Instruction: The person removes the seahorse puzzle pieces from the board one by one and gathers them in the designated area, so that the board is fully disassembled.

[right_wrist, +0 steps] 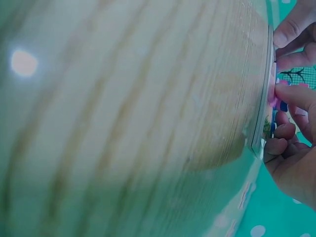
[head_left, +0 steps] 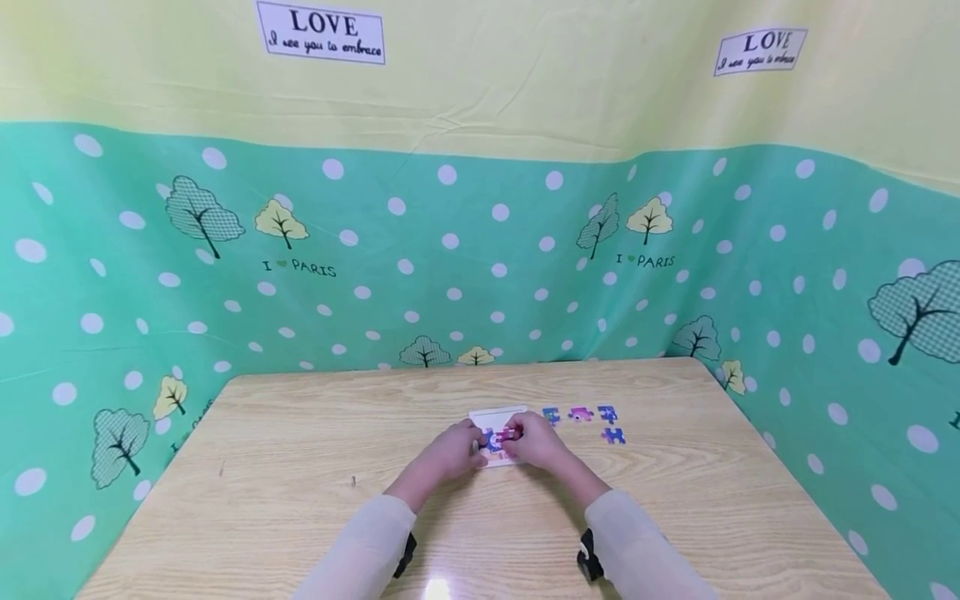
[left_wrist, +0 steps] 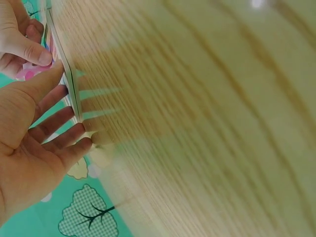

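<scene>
Puzzle board: we've got a small white puzzle board (head_left: 497, 417) lying flat on the wooden table (head_left: 300, 467), about mid-table and just ahead of both hands; in the left wrist view we catch only its thin edge (left_wrist: 69, 79).

Left hand: our left hand (head_left: 448, 452) sits at the board's left edge, and the left wrist view shows its fingers (left_wrist: 59, 123) spread and nearly straight, tips against the board's edge, steadying it rather than gripping.

Right hand: our right hand (head_left: 536, 442) is over the board's right part, fingers curled, and we see it pinching a pink puzzle piece (head_left: 512, 432) right down at the board's face. In the right wrist view the thumb and fingertips (right_wrist: 291, 94) close on that pink piece (right_wrist: 272, 98) against the board (right_wrist: 261, 128).

Pieces on the board: blue and pink patches show between the two hands, though we can't tell how many are seated.

Loose pieces: off to the right of the board, well apart from our hands, we count four loose pieces (head_left: 581, 414) on the bare wood, three in a row and one blue piece (head_left: 612, 435) just nearer us.

Backdrop: a green dotted cloth (head_left: 450, 250) with trees wraps round the table's far side and both flanks.

Sleeves: pale sleeves (head_left: 360, 550) cover both our forearms.
</scene>
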The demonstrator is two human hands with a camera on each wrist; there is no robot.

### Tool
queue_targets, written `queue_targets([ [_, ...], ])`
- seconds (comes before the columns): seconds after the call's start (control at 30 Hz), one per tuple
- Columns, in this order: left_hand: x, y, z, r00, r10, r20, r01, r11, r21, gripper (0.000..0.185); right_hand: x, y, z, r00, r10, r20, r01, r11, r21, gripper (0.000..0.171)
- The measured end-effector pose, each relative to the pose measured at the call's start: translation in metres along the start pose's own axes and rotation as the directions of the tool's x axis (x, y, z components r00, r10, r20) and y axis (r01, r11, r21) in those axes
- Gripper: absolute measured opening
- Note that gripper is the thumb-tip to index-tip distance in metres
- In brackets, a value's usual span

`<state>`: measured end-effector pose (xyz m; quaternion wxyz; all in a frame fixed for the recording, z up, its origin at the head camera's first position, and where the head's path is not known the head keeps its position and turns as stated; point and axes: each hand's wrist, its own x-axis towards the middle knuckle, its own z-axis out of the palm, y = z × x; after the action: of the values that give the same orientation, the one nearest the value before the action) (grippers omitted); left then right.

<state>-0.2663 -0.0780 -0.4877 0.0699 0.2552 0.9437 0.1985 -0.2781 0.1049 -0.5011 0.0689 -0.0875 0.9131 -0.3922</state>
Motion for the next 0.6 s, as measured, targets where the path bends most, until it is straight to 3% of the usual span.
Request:
queue_targets([
  [0.6,0.0009,-0.0005,0.0008,1.000,0.014,-0.003,-0.014,1.000,0.013,0.027,-0.0028,0.0009,0.0007,0.999,-0.024,0.043,0.023,1.000,0.009,0.009],
])
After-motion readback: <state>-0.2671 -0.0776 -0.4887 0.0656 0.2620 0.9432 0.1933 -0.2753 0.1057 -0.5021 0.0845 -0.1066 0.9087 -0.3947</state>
